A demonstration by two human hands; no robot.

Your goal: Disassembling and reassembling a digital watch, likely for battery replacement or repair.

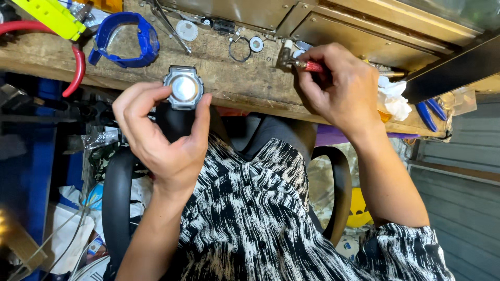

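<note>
My left hand [156, 138] holds a grey watch case [183, 87] with a round metal back facing up, thumb and fingers pinching its sides; a black strap hangs below it behind my palm. My right hand [341, 88] grips a thin red-handled tool [311, 66], its metal tip resting on the worn wooden bench [234, 78] beside a small white-capped part [287, 46]. The two hands are apart, the watch near the bench's front edge.
On the bench lie a blue watch strap [125, 39], a yellow strap piece [52, 15], a red cable [78, 67], a thin ring [238, 51], a small washer [255, 43], crumpled white tissue [393, 99] and blue-handled pliers [429, 112]. Metal drawers [364, 31] stand behind.
</note>
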